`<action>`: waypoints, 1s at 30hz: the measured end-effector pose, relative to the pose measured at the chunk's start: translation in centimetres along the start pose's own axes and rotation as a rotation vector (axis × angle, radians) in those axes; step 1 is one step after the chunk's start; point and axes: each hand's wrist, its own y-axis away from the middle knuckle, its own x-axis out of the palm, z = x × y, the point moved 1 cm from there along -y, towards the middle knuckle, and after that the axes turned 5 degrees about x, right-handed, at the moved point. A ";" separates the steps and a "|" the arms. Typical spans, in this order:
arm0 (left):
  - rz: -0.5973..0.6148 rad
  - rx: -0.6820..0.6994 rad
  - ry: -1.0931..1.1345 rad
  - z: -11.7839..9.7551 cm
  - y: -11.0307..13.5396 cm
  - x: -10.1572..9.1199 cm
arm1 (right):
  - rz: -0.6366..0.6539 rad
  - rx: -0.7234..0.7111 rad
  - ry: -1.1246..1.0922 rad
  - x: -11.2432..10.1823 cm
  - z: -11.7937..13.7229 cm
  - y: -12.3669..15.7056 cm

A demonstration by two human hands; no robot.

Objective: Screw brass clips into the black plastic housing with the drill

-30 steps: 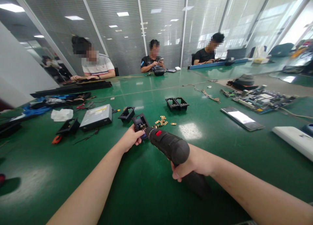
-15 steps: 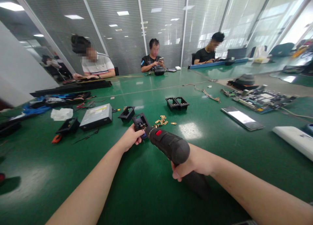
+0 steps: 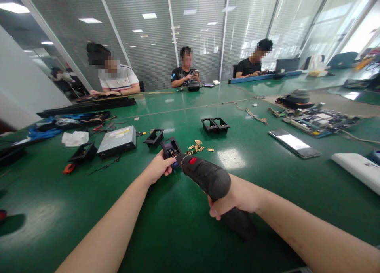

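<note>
My left hand [image 3: 162, 167] grips the near side of a black plastic frame [image 3: 170, 145], its thumb laid over the edge. Wrapped around the handle of a black cordless drill [image 3: 204, 174] with a red switch is my right hand [image 3: 227, 201]. The drill's nose points away from me into the frame; the tip and what it touches are hidden. Small brass plates [image 3: 196, 147] lie loose just beyond the drill. One similar frame [image 3: 153, 138] sits to the left, and a joined pair of frames [image 3: 215, 125] stands farther back.
Left are a silver disc drive [image 3: 117, 140], another black frame [image 3: 83, 152], white tissue [image 3: 75, 138] and blue cables [image 3: 44, 130]. A phone [image 3: 293, 143], a circuit board [image 3: 320, 120] and a white device [image 3: 359, 170] lie right. Three people sit across the green table [image 3: 178, 241].
</note>
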 end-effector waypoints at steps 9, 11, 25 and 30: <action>0.005 -0.012 -0.006 0.0 0.1 0.0 | 0.004 -0.005 0.001 -0.1 0.0 0.0; 0.010 -0.012 -0.009 -0.1 0.1 0.0 | 0.002 -0.005 0.002 -0.1 0.0 0.0; 0.003 -0.019 -0.023 -0.3 0.1 0.1 | -0.005 0.008 0.002 0.0 0.0 0.0; 0.001 -0.015 -0.017 -0.3 0.1 0.1 | -0.006 0.003 0.005 -0.2 0.0 0.0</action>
